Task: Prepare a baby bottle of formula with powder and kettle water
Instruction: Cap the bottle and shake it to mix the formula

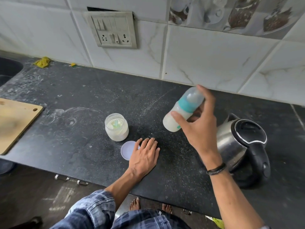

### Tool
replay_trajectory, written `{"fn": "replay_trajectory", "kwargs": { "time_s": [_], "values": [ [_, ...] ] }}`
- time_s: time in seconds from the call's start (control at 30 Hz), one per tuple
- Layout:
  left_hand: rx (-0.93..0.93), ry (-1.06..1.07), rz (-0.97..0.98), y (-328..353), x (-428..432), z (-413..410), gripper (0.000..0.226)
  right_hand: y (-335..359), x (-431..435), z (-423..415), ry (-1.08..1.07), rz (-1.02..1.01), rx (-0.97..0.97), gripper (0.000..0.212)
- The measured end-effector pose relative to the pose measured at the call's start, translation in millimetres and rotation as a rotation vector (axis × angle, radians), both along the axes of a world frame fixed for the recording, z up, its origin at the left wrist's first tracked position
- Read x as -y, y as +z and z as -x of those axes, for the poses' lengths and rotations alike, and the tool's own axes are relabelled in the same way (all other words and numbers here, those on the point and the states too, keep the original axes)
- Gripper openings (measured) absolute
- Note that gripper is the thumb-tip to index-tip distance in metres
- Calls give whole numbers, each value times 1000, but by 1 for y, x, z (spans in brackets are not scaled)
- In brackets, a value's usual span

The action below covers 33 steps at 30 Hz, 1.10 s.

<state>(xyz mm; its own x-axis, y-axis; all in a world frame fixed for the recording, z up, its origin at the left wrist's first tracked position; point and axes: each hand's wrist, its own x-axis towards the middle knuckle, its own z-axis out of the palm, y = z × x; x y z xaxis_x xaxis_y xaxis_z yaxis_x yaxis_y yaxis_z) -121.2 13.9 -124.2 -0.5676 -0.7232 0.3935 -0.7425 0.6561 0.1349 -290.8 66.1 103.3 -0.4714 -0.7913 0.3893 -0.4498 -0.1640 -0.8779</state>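
My right hand (200, 123) grips a baby bottle (182, 109) in the air above the counter, tilted with its capped top away from me. The bottle has a teal collar, a clear cap and milky white liquid inside. My left hand (145, 154) rests flat on the dark counter with straight fingers, partly covering the jar's round pale lid (127, 150). An open clear jar of white powder (116, 127), with a small green scoop in it, stands just beyond the lid. A steel kettle (239, 146) with a black lid and handle stands to the right of my right wrist.
A wooden cutting board (14, 123) lies at the counter's left edge. A sink (8, 68) sits at the far left with a yellow cloth (42, 62) beside it. A switch and socket panel (112, 29) is on the tiled wall. White powder dusts the counter (82, 100).
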Motion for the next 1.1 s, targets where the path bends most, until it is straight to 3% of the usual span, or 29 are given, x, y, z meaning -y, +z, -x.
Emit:
{"fn": "replay_trajectory", "kwargs": {
  "time_s": [0.13, 0.27, 0.43, 0.6, 0.77, 0.9, 1.03, 1.1],
  "values": [
    [-11, 15, 13, 1, 1, 2, 31, 11, -1, -7, -98, 289, 254, 91],
    [-7, 5, 0, 0, 0, 0, 32, 8, 1, -6, -43, 135, 99, 87],
    [5, 16, -12, 2, 0, 1, 32, 18, -4, -9, -85, 374, 246, 88],
    [0, 1, -8, 2, 0, 0, 31, 1, 3, 0, 63, 65, 99, 88],
    [3, 14, -6, 2, 0, 1, 31, 11, -5, -3, -73, 320, 355, 91],
    [-18, -1, 23, 0, 0, 0, 31, 7, -6, 2, 14, 92, 189, 89],
    [-9, 12, 16, 1, 0, 1, 32, 20, -13, -3, -83, 326, 300, 90],
    [-1, 4, 6, 1, 0, 0, 32, 20, -6, -1, -79, 335, 232, 92]
  ]
}}
